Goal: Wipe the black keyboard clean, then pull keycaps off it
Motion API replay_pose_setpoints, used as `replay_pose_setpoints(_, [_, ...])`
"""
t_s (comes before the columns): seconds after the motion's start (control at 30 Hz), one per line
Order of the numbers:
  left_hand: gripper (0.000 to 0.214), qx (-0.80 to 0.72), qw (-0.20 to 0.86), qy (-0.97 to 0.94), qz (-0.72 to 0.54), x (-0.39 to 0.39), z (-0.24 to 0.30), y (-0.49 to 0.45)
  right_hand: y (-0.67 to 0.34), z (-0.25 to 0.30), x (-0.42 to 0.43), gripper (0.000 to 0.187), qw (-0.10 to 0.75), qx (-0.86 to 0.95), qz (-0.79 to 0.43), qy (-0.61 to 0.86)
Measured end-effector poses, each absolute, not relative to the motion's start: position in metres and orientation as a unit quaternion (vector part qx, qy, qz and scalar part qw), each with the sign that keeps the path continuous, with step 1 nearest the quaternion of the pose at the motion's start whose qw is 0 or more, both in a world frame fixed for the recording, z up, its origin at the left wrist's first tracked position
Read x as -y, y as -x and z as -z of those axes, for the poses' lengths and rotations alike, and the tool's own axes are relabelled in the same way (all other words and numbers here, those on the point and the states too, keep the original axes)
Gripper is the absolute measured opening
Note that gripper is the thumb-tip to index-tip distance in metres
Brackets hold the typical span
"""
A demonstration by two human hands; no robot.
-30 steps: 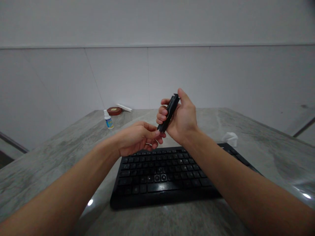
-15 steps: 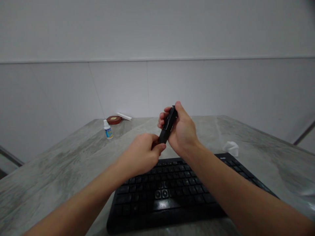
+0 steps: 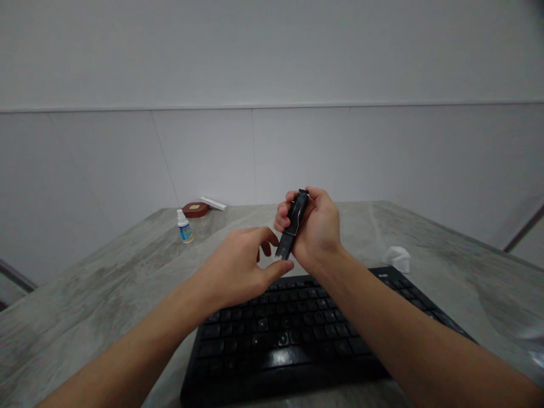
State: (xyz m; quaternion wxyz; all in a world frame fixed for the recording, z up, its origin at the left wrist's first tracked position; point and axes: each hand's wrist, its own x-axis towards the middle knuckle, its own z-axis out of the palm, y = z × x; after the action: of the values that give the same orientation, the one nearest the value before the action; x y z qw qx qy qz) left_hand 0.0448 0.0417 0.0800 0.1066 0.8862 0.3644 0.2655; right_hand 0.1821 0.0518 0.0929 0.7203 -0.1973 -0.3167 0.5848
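My right hand (image 3: 317,229) is wrapped round a slim black tool (image 3: 292,225), held upright and slightly tilted above the far edge of a black keyboard (image 3: 297,334). The tool's lower tip shows a small pale end. My left hand (image 3: 238,266) is just below and left of it, thumb and forefinger spread close to that lower tip. Nothing shows inside the left hand's fingers.
The keyboard lies on a grey marble table (image 3: 106,283). A small white dropper bottle (image 3: 184,226) stands at the far left, with a brown round dish (image 3: 195,209) and a white strip (image 3: 213,203) behind it. A crumpled white tissue (image 3: 397,258) lies at the right.
My left hand, pinched at the tool's lower end half a second ago, has let go and spread its fingers. The right hand with the tool has dropped slightly.
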Motion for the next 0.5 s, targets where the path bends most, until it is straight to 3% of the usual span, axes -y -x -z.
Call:
replay_pose_setpoints(0.27, [0.018,-0.317,0.095,-0.870,-0.366,-0.037,-0.082,-0.048,-0.175,-0.085,-0.050,0.044,0.673,0.430,-0.559,0.222])
replay_pose_setpoints(0.5, [0.026,-0.327,0.009,-0.891,-0.313,-0.045,-0.091,-0.039,-0.176,-0.082,-0.054,0.049,0.663,0.532,-0.455,0.266])
